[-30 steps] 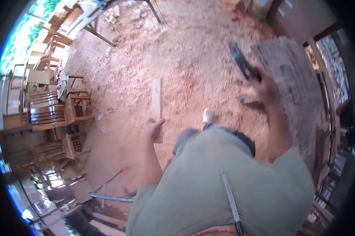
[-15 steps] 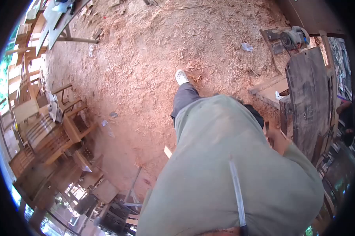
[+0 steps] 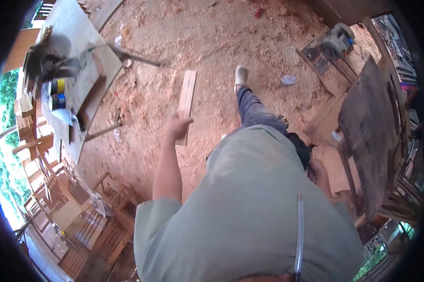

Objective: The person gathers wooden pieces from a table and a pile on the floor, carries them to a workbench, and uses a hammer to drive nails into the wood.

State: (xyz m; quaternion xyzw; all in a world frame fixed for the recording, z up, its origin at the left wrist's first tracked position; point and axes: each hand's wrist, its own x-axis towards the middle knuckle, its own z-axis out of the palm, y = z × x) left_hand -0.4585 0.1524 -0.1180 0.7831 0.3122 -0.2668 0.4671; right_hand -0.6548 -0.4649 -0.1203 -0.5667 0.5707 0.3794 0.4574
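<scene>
My left hand [image 3: 179,126] is closed around a flat, narrow wooden board [image 3: 189,91] with a lengthwise dark line. The board stretches forward from the hand, above the dusty floor. My right hand [image 3: 311,173] hangs low by my right hip, near the dark trousers. Shirt and arm partly cover it, so its fingers and anything in them cannot be made out.
On the left, a table [image 3: 92,28] bears tins, one with a yellow band [image 3: 58,86]. Wooden chairs [image 3: 87,225] are piled below it. To the right are a belt-driven motor [image 3: 338,41] and a large dark board [image 3: 369,136]. Shavings cover the ground [image 3: 151,94].
The left hand and its board have come into view, where before only a small pale end showed beside the shirt. I have stepped forward, and the table on the left now shows more fully.
</scene>
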